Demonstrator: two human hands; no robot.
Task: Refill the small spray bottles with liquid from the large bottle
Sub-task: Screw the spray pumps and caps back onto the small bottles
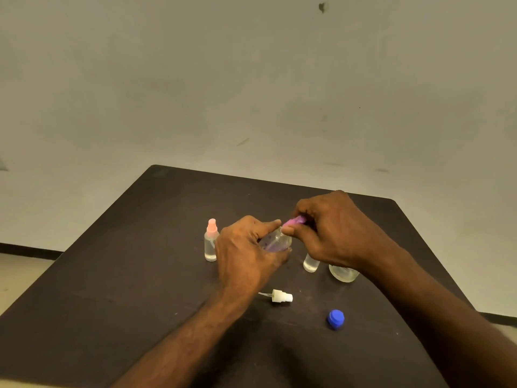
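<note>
Clear plastic, tinted purple low down, makes up the small spray bottle (275,242) that is being held tilted above the middle of the dark table (126,275). A little liquid seems to be sitting in its lower end, though the tint is making the level hard to read. The left hand (246,253) is wrapping its fingers around the bottle's body, while the right hand (333,231) is pinching the pink-purple spray cap (295,221) at the bottle's neck between thumb and fingertips.

Just left of the left hand, a second small bottle with a pale pink spray top (211,242) is standing upright, and clear liquid is filling most of it. Under the right wrist, a third small clear bottle (311,264) is standing with no top visible; liquid is showing in the part that can be seen, but the hand is hiding its neck. Beside it to the right, the wide base of the large bottle (344,274) is peeking out beneath the forearm, clear liquid lying in its bottom; its upper part is hidden.

Nearer the person, a white spray head (281,297) with its dip tube is lying on its side on the table, and a blue screw cap (335,319) is resting apart from it to the right.
</note>
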